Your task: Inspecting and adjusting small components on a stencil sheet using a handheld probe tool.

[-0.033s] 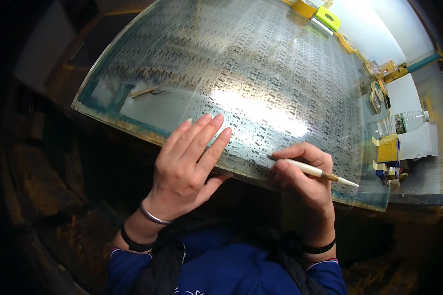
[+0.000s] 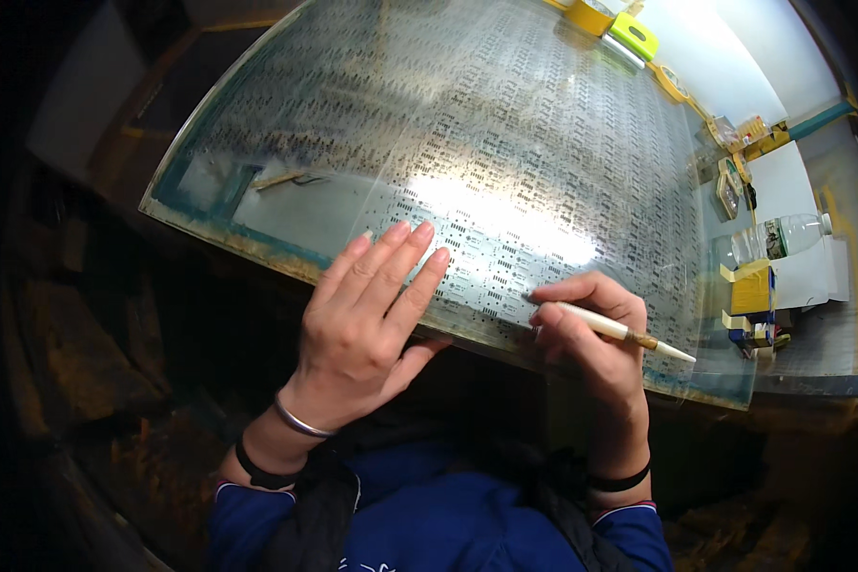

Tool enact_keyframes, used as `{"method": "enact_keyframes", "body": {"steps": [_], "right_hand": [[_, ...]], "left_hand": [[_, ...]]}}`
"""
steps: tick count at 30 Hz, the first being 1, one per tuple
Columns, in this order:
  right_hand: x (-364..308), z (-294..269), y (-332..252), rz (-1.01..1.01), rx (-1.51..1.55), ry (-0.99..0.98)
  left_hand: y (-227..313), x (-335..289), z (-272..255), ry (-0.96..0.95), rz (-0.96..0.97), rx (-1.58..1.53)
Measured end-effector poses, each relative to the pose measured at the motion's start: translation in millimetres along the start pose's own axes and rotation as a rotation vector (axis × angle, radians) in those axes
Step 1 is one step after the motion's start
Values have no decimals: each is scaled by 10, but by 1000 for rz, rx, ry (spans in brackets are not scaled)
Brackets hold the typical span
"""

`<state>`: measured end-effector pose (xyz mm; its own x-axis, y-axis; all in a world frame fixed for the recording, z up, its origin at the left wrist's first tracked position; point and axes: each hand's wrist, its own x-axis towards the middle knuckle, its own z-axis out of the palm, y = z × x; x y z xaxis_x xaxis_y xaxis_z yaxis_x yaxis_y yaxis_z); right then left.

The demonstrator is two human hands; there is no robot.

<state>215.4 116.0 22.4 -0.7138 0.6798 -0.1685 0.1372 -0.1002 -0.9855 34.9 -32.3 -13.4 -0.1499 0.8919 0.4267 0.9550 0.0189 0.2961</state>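
A film sheet (image 2: 486,253) printed with rows of tiny dark patterns lies over a glass panel (image 2: 286,224) with a teal edge. My left hand (image 2: 362,319) rests on the near part of the film, its fingers stretched out and its thumb at the panel's front edge. In my right hand (image 2: 596,334) a slim white pen-like tool (image 2: 591,319) with a brown band and tapered rear end is pinched. Its working tip is hidden by my fingers or too small to make out, close to the film.
A thin wooden-handled tool (image 2: 278,179) lies at the panel's left. On the right stand a clear plastic bottle (image 2: 782,236) and a yellow-and-blue box (image 2: 753,291). Farther back are yellow tape rolls (image 2: 672,81) and a lime-green piece (image 2: 636,36). Bright light glares off the film.
My right hand and the white tool have shifted very slightly to the right. My left hand stays in place on the film.
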Motion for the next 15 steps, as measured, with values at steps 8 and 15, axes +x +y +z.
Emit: {"method": "enact_keyframes", "body": {"steps": [8, 15], "right_hand": [[83, 23, 36, -106, 58, 159], [41, 63, -11, -62, 61, 190]], "left_hand": [[371, 78, 230, -50, 265, -278], [210, 2, 135, 8, 169, -264]]}}
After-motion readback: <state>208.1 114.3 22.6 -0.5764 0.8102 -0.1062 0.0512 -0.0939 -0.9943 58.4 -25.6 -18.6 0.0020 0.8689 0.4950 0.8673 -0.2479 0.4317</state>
